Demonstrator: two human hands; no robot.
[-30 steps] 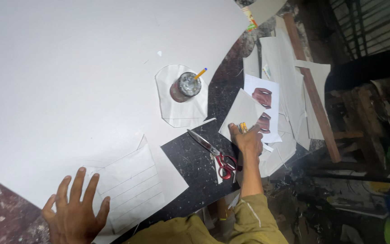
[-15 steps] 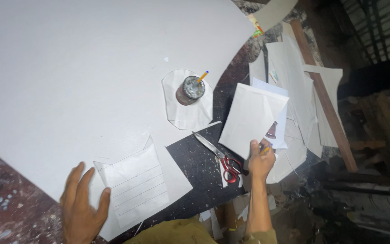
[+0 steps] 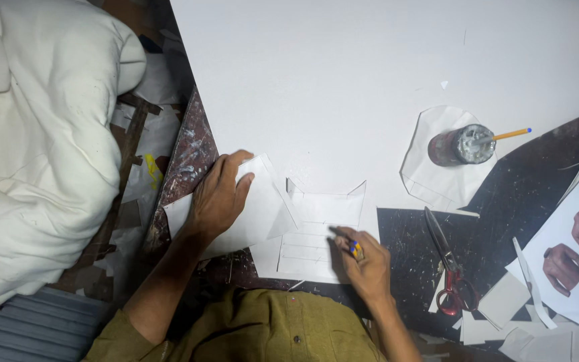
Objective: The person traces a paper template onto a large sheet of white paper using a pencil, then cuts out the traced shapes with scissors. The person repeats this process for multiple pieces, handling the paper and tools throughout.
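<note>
The right hand (image 3: 368,263) has let go of the big folded sheet it held up half a second ago and has come across to the lined paper (image 3: 316,236). The view has swung left too, so a white cloth bundle (image 3: 41,134) now shows.

The right hand's fingers are closed around a pencil (image 3: 346,240) with a blue and yellow end, and its dark tip rests on the lined paper. That paper lies flat, right under the tip.

Just beside it on the other side, the left hand (image 3: 219,194) lies flat with fingers spread, pressing on a plain white sheet (image 3: 256,211). It grips nothing.

Past the right hand, away from the paper, red-handled scissors (image 3: 447,268) lie on the dark table (image 3: 497,214). Farther up stands a small jar (image 3: 460,144) with a yellow pencil in it, on a cut paper shape (image 3: 437,177). At the far edge lies a picture sheet of brown shapes (image 3: 577,248). A large white board (image 3: 343,80) covers the table above both hands.
</note>
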